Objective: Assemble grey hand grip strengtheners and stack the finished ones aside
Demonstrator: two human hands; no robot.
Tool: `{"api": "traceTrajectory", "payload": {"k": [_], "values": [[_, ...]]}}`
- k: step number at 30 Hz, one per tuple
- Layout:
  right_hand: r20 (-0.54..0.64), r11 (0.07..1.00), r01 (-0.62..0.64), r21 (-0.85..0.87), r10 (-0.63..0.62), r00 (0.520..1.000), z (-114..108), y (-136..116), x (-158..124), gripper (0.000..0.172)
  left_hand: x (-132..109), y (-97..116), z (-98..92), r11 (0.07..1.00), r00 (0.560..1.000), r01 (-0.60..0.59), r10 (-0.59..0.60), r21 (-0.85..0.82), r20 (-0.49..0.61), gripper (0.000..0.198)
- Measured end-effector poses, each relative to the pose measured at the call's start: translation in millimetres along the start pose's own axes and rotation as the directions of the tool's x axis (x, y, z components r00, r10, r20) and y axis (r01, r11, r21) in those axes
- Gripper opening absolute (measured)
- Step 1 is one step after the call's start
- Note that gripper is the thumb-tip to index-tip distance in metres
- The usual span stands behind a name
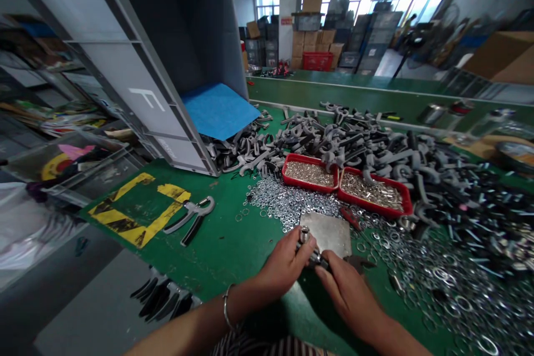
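Note:
My left hand (283,264) and my right hand (346,295) meet over the green bench mat (233,245), both gripping a small metal bolt fitting (311,250) with a nut-like collar at its upper end. Just behind my fingers lies a square steel plate (326,233). Beyond it stand a red tray of small metal parts (309,172) and a second red tray (375,192). Loose steel washers (283,203) are spread around the plate and towards my right hand. A red-handled tool (350,218) lies by the plate's right edge.
A large heap of grey and black plastic parts (354,144) covers the bench's far side. Grey hand-grip pliers (192,217) lie on yellow-and-black tape at the left. A tilted grey crate (137,67) with a blue sheet (219,111) stands there. Black gloves (162,297) sit near the bench's front edge.

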State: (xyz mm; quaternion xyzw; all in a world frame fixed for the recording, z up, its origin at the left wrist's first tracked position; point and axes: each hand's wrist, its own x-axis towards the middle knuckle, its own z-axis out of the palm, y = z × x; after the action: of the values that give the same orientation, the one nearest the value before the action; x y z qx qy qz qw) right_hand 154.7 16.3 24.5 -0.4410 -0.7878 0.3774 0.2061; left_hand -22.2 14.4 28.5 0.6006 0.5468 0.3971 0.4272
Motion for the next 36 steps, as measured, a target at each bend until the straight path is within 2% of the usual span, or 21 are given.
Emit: {"api": "traceTrajectory", "payload": {"k": [1,2,4,6,7,8,9,11,12,14,16,17,19,21,23,25,27,29,30,33,36], "values": [[0.037,0.983,-0.084,0.160,0.079,0.996,0.1,-6.6,-1.3,0.035,1.2,-1.0,-1.0,1.000,1.000,-0.008,0.008,0.006,-0.007,0.028],[0.101,0.925,-0.178,0.335,0.153,0.983,0.1,-12.8,-3.5,0.038,2.1,-2.3,-2.0,0.999,1.000,-0.030,0.030,0.014,-0.005,0.027],[0.286,0.679,-0.382,0.628,0.255,0.924,0.0,-21.4,-9.7,0.044,2.4,-5.1,-3.2,0.991,0.991,-0.127,0.126,0.033,0.035,0.025],[0.455,0.416,-0.533,0.737,0.277,0.846,-0.7,-22.9,-16.4,0.046,0.2,-8.4,-2.9,0.967,0.962,-0.253,0.249,0.029,0.112,0.022],[0.496,0.361,-0.565,0.742,0.272,0.824,-1.3,-21.2,-19.0,0.046,-1.7,-10.1,-1.9,0.957,0.947,-0.289,0.283,0.019,0.148,0.021],[0.502,0.383,-0.570,0.727,0.270,0.822,-2.0,-18.5,-20.9,0.045,-4.2,-11.9,-0.2,0.958,0.944,-0.287,0.282,0.011,0.170,0.021],[0.470,0.484,-0.540,0.689,0.268,0.841,-2.7,-15.1,-22.1,0.044,-7.0,-13.6,2.0,0.969,0.955,-0.247,0.242,0.010,0.173,0.022],[0.327,0.742,-0.399,0.538,0.253,0.911,-3.2,-8.0,-22.5,0.040,-13.0,-15.6,6.9,0.995,0.987,-0.101,0.098,0.017,0.129,0.025],[0.250,0.836,-0.325,0.442,0.233,0.940,-2.8,-4.8,-21.9,0.036,-15.8,-15.6,9.0,1.000,0.995,-0.024,0.023,0.010,0.098,0.027],[0.139,0.950,-0.200,0.238,0.171,0.975,-0.9,0.9,-19.7,0.029,-19.9,-12.9,11.1,0.996,0.995,0.079,-0.077,-0.033,0.067,0.030],[0.112,0.999,-0.052,0.005,0.051,0.992,0.7,6.7,-16.4,0.022,-21.6,-8.0,10.4,0.984,0.987,0.149,-0.142,-0.095,0.074,0.032],[0.116,0.990,0.054,-0.129,-0.039,0.993,0.8,9.7,-14.3,0.020,-21.5,-5.6,9.5,0.973,0.980,0.191,-0.182,-0.133,0.082,0.032],[0.137,0.913,0.255,-0.318,-0.222,0.965,-0.7,15.2,-9.9,0.021,-20.4,-2.9,8.0,0.922,0.955,0.295,-0.274,-0.251,0.115,0.032],[0.127,0.858,0.356,-0.369,-0.333,0.934,-4.0,18.4,-6.7,0.025,-18.8,-4.2,8.6,0.826,0.925,0.379,-0.339,-0.417,0.170,0.033],[0.079,0.888,0.333,-0.318,-0.325,0.942,-7.5,18.4,-6.3,0.036,-17.6,-8.2,11.2,0.732,0.913,0.406,-0.350,-0.547,0.210,0.035],[0.039,0.950,0.237,-0.205,-0.235,0.971,-10.0,15.9,-8.8,0.045,-17.0,-11.9,13.9,0.703,0.918,0.392,-0.343,-0.593,0.201,0.036],[0.025,0.985,0.146,-0.096,-0.145,0.989,-11.1,12.3,-12.2,0.033,-16.8,-12.3,15.1,0.735,0.926,0.371,-0.335,-0.568,0.171,0.035],[0.022,0.997,0.078,-0.021,-0.078,0.997,-10.6,8.6,-14.4,0.017,-17.3,-8.9,14.5,0.803,0.940,0.335,-0.318,-0.493,0.121,0.035],[0.015,0.999,0.044,0.009,-0.045,0.999,-9.6,6.7,-14.8,0.016,-17.8,-6.2,13.8,0.844,0.951,0.305,-0.298,-0.440,0.089,0.035],[0.009,0.973,-0.121,0.198,0.122,0.993,-3.3,0.4,-13.8,0.027,-20.0,0.4,12.1,0.957,0.984,0.170,-0.178,-0.235,-0.013,0.033],[0.182,0.827,-0.325,0.459,0.271,0.945,5.5,-4.7,-12.2,0.049,-21.4,-1.0,12.0,0.999,0.999,0.019,-0.019,-0.027,-0.027,0.029]]}}
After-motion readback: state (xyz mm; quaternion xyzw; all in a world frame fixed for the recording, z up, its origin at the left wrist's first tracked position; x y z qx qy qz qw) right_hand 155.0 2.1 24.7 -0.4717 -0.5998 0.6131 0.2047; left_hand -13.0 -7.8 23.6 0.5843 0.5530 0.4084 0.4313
